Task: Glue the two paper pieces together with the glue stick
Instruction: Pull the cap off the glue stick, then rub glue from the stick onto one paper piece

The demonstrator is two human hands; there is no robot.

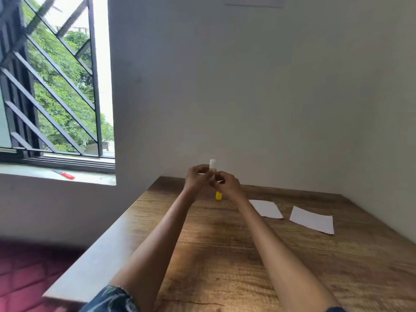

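— What do the hands hold?
— The left hand (198,176) and right hand (226,183), fingers curled, both grip the glue stick (212,164), raised over the table (225,255); its white end pokes up.
— And around it?
— A yellow cap (218,195) stands below the glue stick. The near paper (266,208) and far paper (312,220) lie apart, right of it.

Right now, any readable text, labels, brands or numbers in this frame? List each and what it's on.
None readable.
Glue stick, held in both hands: no label can be made out; blurred.
Yellow cap on the table: no marking visible.
Two paper pieces: upper faces blank.
Sheet on the wall, top edge of view: nothing legible.
Red tool on the windowsill: too small to read.
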